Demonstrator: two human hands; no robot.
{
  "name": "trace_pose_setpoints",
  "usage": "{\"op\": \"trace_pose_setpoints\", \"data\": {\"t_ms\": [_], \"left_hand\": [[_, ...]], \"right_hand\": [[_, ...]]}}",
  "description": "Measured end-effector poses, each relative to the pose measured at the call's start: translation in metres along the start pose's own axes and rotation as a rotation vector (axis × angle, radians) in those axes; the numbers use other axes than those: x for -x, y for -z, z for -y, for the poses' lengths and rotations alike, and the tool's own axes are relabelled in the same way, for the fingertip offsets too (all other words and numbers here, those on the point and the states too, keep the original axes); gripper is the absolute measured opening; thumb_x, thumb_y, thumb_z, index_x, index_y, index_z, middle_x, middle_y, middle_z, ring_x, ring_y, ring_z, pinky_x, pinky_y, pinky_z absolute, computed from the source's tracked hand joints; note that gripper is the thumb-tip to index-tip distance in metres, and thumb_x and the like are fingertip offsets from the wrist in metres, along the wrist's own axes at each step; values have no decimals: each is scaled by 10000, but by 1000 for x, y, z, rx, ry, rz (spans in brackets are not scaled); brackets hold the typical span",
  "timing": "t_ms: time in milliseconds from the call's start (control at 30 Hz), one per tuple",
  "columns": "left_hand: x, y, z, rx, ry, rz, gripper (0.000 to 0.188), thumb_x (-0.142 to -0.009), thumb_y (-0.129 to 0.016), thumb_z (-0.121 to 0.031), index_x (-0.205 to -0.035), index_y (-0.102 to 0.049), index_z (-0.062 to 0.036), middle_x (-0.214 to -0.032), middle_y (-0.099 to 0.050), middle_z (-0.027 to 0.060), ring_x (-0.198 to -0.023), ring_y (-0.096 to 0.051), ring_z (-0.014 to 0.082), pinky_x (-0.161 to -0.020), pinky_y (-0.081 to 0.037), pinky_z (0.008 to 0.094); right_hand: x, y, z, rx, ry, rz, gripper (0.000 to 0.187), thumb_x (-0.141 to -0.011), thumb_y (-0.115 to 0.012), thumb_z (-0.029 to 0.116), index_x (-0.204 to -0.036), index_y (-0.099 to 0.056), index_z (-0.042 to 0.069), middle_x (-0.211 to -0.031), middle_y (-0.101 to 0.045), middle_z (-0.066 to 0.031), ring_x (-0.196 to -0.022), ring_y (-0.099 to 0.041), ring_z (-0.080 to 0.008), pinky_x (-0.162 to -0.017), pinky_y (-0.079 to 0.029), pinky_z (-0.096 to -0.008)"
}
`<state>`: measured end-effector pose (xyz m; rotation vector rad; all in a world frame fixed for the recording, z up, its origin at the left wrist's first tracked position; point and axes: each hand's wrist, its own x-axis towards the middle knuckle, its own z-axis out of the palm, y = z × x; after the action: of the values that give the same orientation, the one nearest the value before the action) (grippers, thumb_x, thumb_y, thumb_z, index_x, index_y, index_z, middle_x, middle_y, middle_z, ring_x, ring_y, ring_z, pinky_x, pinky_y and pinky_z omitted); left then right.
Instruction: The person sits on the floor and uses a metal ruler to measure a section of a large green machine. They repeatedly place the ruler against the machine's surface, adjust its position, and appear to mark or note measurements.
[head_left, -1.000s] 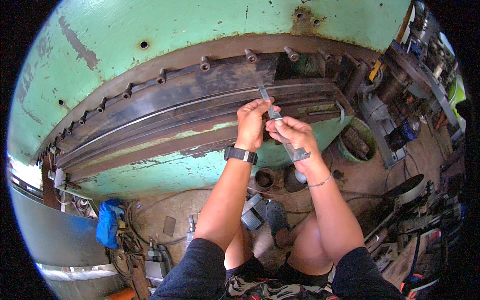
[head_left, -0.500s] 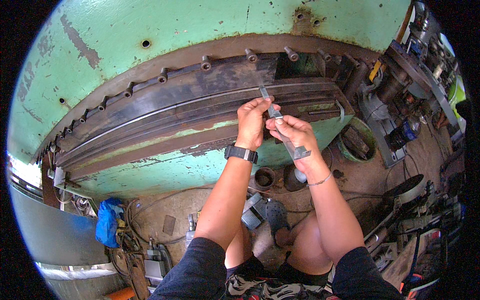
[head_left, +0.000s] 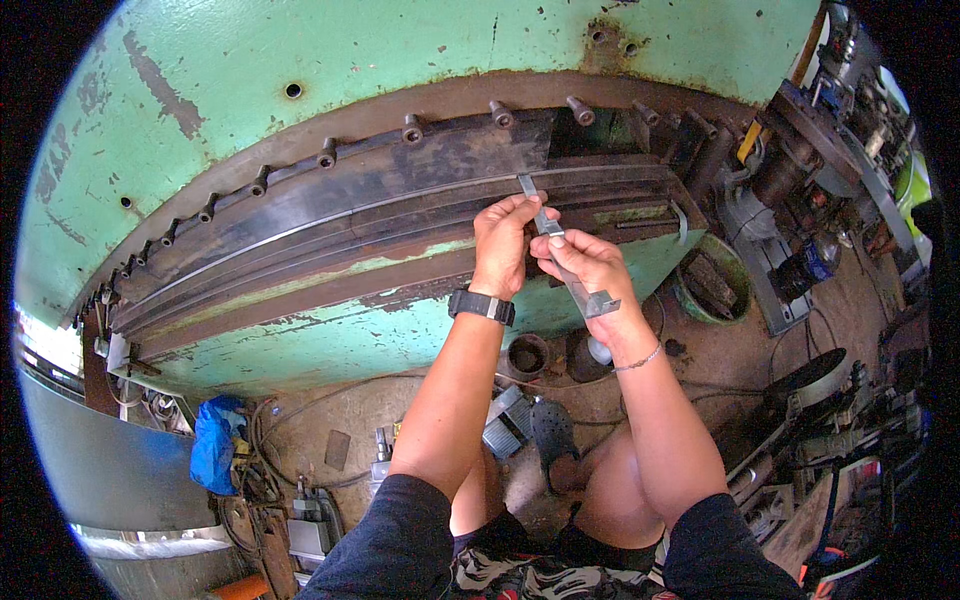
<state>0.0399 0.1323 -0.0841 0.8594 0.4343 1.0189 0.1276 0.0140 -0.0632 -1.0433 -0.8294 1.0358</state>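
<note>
A narrow, bent grey metal strip [head_left: 602, 303] lies slantwise between my hands, its far end near the machine's long die. The near end has a short flange turned up over my right wrist. My left hand [head_left: 503, 240] pinches the strip's upper part between thumb and fingers. Close beside it, my right hand [head_left: 588, 262] grips the middle, thumb on top. Whether it is one piece or two between the fingers, I cannot tell. Beyond is a large green press machine [head_left: 400, 40] with a row of bolts [head_left: 412, 128] above its long dark die bed [head_left: 350, 215].
Below the bed stand a green bucket [head_left: 738, 308] with scrap inside and a small rusty pot [head_left: 527, 355]. A foot pedal [head_left: 508, 422] sits by my shoe [head_left: 553, 432]. A blue bag [head_left: 214, 440] and cables are at left; machinery [head_left: 800, 170] crowds the right.
Almost nothing differs. Both hands keep their hold on the metal strip, and the view has shifted very slightly.
</note>
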Motion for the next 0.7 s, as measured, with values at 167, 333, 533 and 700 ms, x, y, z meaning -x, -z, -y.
{"op": "trace_pose_setpoints", "data": {"t_ms": [167,333,533,700], "left_hand": [[1,0,-1,4,-6,1,222,-988,-628,-103,-1118,-668,72,-895,-734,135,-727,-666,149,-674,-551,272],[1,-1,0,8,-7,7,226,-989,-627,-104,-1124,-667,73,-896,-731,132,-728,-663,147,-670,-548,270],[1,0,0,13,-3,10,229,-988,-633,-107,-1127,-668,72,-901,-731,136,-727,-663,148,-667,-549,270],[1,-1,-1,13,-2,3,226,-986,-637,-108,-1122,-670,70,-904,-733,137,-726,-663,149,-663,-551,268]], "right_hand": [[0,-1,0,6,7,10,231,-988,-677,218,-1059,-736,7,-1024,-742,-41,-921,-648,-102,-883,-496,-278],[0,-1,1,-1,-4,-4,220,-990,-672,209,-1049,-736,7,-1013,-740,-37,-902,-648,-101,-871,-500,-274],[2,-3,4,4,0,0,218,-988,-673,205,-1051,-735,6,-1014,-740,-40,-903,-652,-106,-868,-500,-271],[1,-1,3,-6,0,6,224,-986,-673,204,-1062,-732,2,-1024,-740,-47,-920,-657,-112,-876,-498,-275]]}}
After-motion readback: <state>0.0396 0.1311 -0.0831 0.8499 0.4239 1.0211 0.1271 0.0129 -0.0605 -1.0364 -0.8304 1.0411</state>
